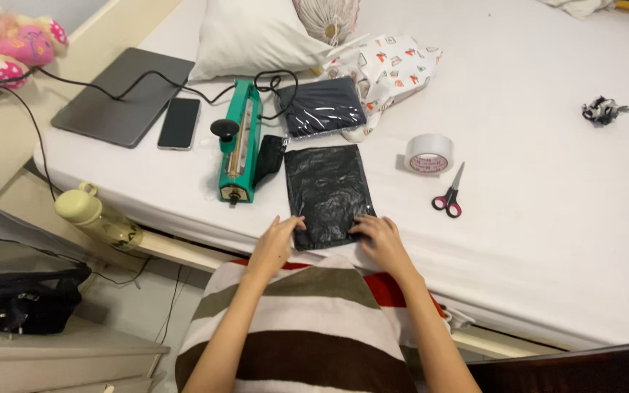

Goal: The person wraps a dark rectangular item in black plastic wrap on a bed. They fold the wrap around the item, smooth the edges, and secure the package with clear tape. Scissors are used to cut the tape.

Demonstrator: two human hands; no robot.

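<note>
Your left hand and right hand press flat, fingers spread, pinning the black bag's near corners. The sealer sits just beside it.

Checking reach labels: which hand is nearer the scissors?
Right. The right hand rests on the black bag's near right corner, below-left of the scissors; the left hand is across the bag.

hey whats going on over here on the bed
A person presses both hands, left hand and right hand, flat on the near edge of a black plastic bag lying on the white bed. A green heat sealer sits just left of it; a tape roll and scissors lie to the right.
</note>
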